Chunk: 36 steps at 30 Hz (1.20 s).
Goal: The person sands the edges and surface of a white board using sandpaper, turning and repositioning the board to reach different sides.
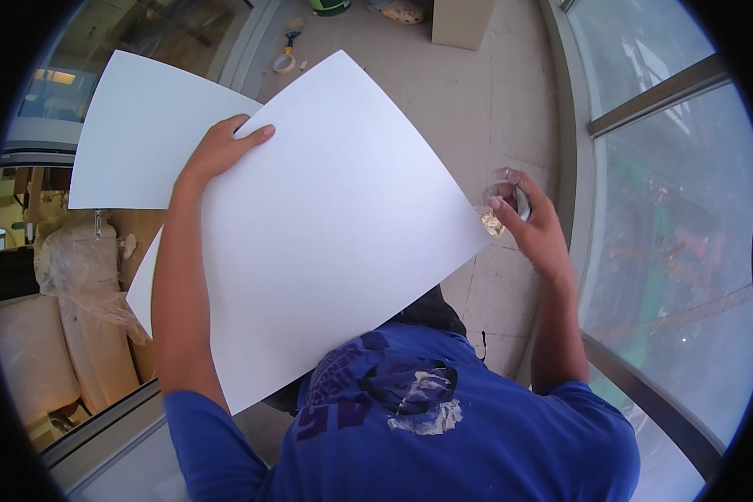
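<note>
**White sheets held at a curved window**

While the front white sheet (326, 226) is pinched at its upper edge by the left hand (222, 151), a second white sheet (142, 134) lies behind it; beside its right corner, a tape roll (510, 201) is gripped by the right hand (535, 230).

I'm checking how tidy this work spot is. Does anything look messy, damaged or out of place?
The person's blue shirt carries a crusty whitish smear on the chest. A tape roll and a brush lie loose on the tiled floor. The white sheets in the left hand look clean and undamaged.
</note>
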{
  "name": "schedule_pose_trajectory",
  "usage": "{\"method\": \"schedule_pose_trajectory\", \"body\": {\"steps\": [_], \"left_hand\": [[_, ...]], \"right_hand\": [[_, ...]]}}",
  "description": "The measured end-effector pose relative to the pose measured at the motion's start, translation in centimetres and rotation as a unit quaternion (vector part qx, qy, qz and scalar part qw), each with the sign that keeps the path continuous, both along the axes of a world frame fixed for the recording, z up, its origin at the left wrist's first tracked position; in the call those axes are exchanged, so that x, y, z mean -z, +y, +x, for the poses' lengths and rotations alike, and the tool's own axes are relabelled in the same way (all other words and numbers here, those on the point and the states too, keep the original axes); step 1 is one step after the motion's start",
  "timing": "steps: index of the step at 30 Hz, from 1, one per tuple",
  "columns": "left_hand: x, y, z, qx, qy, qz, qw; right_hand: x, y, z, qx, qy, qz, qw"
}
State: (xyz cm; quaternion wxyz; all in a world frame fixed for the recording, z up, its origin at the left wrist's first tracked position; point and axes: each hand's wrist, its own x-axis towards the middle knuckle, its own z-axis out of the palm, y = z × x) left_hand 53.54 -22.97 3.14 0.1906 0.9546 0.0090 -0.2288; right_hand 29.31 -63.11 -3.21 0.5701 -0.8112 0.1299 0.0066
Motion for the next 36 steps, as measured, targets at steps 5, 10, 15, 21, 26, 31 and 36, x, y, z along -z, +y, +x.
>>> {"method": "schedule_pose_trajectory", "body": {"steps": [5,10,15,21,26,31,36], "left_hand": [[5.0,-0.3,-5.4,0.200,-0.410,0.019,0.890],[6.7,-5.8,-14.8,0.292,-0.308,0.025,0.905],[7.6,-11.4,-16.4,0.398,-0.274,-0.035,0.875],[9.5,-15.6,-10.5,0.396,-0.351,-0.008,0.848],[9.3,-14.4,-6.2,0.326,-0.370,-0.019,0.870],[8.8,-10.0,-0.8,0.183,-0.409,-0.031,0.893],[8.7,-6.6,-0.5,0.105,-0.414,0.014,0.904]], "right_hand": [[3.1,3.0,2.0,-0.048,0.051,-0.092,0.993],[2.8,3.1,5.4,-0.055,0.138,0.053,0.987],[5.5,2.4,8.0,-0.040,0.128,0.174,0.976],[5.6,1.8,6.9,-0.016,0.102,0.236,0.966],[5.5,0.2,6.9,0.049,0.045,0.230,0.971],[4.9,0.8,10.9,0.019,-0.128,0.383,0.915],[2.6,2.4,15.0,-0.033,-0.153,0.369,0.916]]}}
